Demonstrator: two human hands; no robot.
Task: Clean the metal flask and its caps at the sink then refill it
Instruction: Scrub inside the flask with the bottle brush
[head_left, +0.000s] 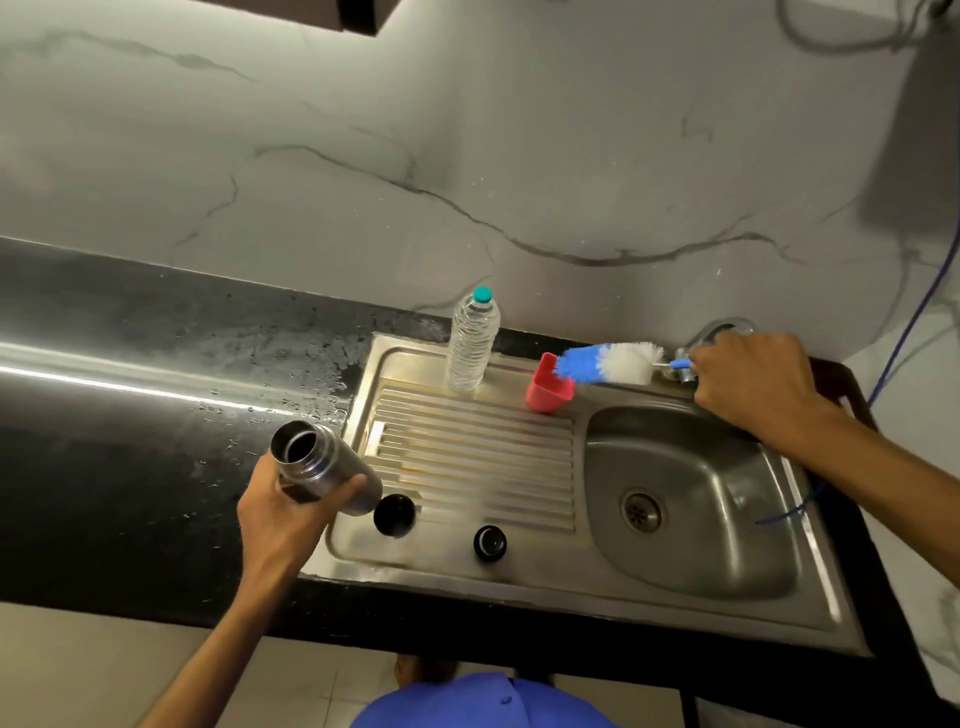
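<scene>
My left hand (283, 512) grips the open metal flask (322, 465), tilted with its mouth toward the upper left, over the counter's edge beside the drainboard. Two black caps sit on the drainboard: a larger one (394, 514) right by the flask's base and a smaller one (490, 543) nearer the basin. My right hand (750, 382) holds the handle of a blue and white bottle brush (608, 364) at the back of the sink, by the tap (719, 332). The brush's bristles point left, over a red cup (548, 389).
A clear plastic water bottle with a teal cap (472, 340) stands at the back of the ribbed drainboard (478, 457). The steel basin (685, 493) with its drain lies on the right. Water drops dot the black counter (130, 395). A blue cord (904, 332) hangs at the right.
</scene>
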